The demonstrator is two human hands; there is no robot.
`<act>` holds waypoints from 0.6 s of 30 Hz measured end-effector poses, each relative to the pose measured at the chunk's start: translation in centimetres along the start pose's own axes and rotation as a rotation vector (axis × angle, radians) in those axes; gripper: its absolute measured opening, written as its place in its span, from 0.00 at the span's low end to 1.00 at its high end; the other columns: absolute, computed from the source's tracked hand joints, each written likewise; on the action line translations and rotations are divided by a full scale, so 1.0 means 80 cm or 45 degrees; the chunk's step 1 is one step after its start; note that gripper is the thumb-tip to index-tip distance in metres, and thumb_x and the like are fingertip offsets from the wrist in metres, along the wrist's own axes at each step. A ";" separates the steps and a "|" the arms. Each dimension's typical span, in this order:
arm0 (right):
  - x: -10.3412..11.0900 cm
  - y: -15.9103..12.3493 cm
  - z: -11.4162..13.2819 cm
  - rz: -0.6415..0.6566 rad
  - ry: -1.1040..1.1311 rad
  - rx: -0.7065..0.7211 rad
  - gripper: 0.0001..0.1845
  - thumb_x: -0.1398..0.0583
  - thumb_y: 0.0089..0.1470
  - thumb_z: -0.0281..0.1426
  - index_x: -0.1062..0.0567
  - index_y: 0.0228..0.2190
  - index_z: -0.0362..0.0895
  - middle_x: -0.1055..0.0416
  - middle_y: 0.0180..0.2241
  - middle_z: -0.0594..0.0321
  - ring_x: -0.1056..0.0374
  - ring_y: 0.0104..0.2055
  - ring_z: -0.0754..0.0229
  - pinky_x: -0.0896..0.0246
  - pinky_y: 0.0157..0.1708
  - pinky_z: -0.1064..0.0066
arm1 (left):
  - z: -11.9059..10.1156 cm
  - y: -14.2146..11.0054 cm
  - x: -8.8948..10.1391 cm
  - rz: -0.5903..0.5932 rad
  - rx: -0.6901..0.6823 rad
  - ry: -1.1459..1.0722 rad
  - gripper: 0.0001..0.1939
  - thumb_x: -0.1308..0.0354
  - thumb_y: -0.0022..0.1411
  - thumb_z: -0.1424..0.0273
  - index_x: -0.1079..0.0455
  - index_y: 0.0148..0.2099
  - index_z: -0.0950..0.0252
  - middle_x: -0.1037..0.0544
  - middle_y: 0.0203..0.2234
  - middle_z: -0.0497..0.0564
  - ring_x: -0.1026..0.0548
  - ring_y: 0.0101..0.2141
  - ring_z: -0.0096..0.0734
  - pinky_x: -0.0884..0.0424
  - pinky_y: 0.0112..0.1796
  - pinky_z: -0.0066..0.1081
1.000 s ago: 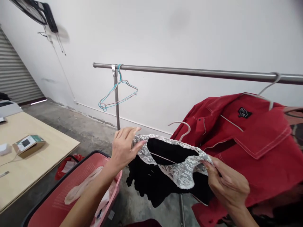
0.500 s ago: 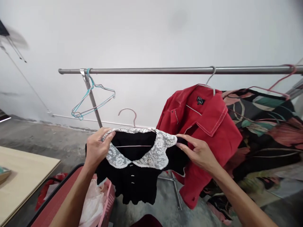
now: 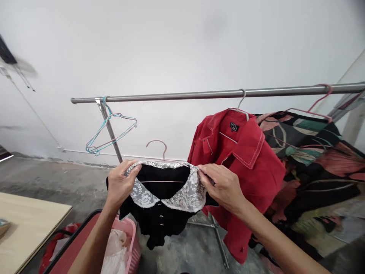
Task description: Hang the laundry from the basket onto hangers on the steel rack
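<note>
A small black top [image 3: 162,219] with a white lace collar [image 3: 188,194] sits on a pink hanger [image 3: 159,146], held up in front of me below a steel clothes rail [image 3: 199,94]. My left hand [image 3: 121,184] grips the left shoulder of the top at the collar. My right hand [image 3: 221,186] pinches the right shoulder and the collar's edge. The hanger's hook points upward, well beneath the rail and touching nothing.
On the rail hang a red jacket [image 3: 242,152] on a grey hanger, a dark floral garment [image 3: 310,163] to its right, and bare blue and pink hangers [image 3: 110,131] at the left end. A pink laundry basket [image 3: 128,236] stands below left, beside a wooden table [image 3: 25,224].
The top has turned from tilted flat to hanging upright facing me. My right hand has slid inward from the sleeve to the collar's right edge. My view has swung right and up.
</note>
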State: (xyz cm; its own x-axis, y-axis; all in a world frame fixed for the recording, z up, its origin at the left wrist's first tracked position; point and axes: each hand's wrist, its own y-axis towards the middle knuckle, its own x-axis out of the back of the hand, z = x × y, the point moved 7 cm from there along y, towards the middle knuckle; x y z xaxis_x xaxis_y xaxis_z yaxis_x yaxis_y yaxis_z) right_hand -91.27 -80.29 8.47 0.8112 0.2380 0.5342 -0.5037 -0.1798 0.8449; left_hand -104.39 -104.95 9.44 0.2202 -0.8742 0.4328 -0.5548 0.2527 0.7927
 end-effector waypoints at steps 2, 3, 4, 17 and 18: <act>-0.007 -0.008 -0.007 -0.017 -0.014 0.006 0.07 0.45 0.62 0.23 0.26 0.37 0.39 0.25 0.33 0.59 0.29 0.34 0.59 0.38 0.36 0.68 | 0.001 -0.002 -0.001 0.005 0.010 0.000 0.08 0.42 0.64 0.65 0.24 0.40 0.63 0.21 0.32 0.46 0.23 0.34 0.26 0.32 0.38 0.23; -0.009 -0.012 -0.010 -0.020 -0.011 0.015 0.07 0.45 0.62 0.23 0.26 0.38 0.38 0.25 0.34 0.59 0.29 0.34 0.59 0.38 0.36 0.68 | 0.002 -0.003 -0.002 0.006 0.020 0.003 0.09 0.42 0.64 0.65 0.24 0.40 0.63 0.21 0.32 0.47 0.23 0.35 0.26 0.32 0.38 0.24; -0.009 -0.014 -0.011 -0.019 0.004 0.028 0.07 0.45 0.61 0.23 0.26 0.38 0.38 0.25 0.34 0.59 0.29 0.35 0.59 0.37 0.36 0.69 | 0.004 -0.004 -0.002 0.000 0.035 0.005 0.09 0.42 0.64 0.65 0.24 0.40 0.63 0.20 0.33 0.47 0.23 0.35 0.27 0.32 0.39 0.24; -0.018 -0.022 -0.023 -0.015 0.448 -0.147 0.07 0.45 0.62 0.26 0.27 0.37 0.42 0.30 0.30 0.64 0.29 0.32 0.65 0.37 0.33 0.78 | -0.003 -0.004 -0.023 0.088 -0.024 0.129 0.09 0.51 0.70 0.69 0.31 0.46 0.62 0.24 0.38 0.49 0.28 0.42 0.30 0.39 0.45 0.30; -0.018 -0.023 -0.025 -0.008 0.456 -0.167 0.07 0.46 0.62 0.26 0.26 0.37 0.42 0.30 0.29 0.64 0.30 0.32 0.65 0.38 0.33 0.78 | -0.003 -0.003 -0.026 0.091 -0.025 0.126 0.09 0.52 0.70 0.69 0.31 0.46 0.63 0.24 0.38 0.49 0.28 0.42 0.31 0.39 0.44 0.30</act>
State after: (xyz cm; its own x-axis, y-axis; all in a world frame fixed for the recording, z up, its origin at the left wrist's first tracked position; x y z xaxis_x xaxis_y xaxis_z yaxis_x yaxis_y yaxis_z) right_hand -92.12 -78.41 6.22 0.6709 0.5612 0.4848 -0.5516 -0.0594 0.8320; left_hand -104.54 -103.13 8.46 0.2596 -0.8087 0.5279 -0.5564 0.3215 0.7662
